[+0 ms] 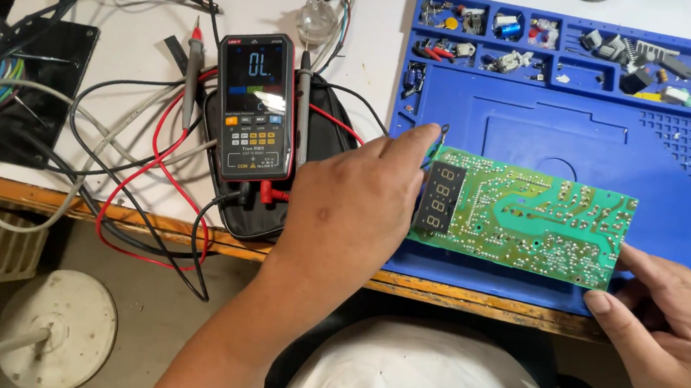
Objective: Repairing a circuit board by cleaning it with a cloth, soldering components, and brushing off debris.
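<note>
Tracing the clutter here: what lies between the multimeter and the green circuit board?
In the head view, the left hand fills that gap, gripping the circuit board's left end; a grey probe stands beside the multimeter.

Both forearms are seen bare, no sleeves being worn down to the wrists. The left hand (352, 210) and right hand (661, 325) are ungloved and ringless. A white garment is worn over the lap.

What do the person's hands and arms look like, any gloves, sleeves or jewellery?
Both are bare: the left hand and its forearm show no glove, sleeve, watch or ring. The right hand is also ungloved, with short nails; its wrist runs out of view.
</note>
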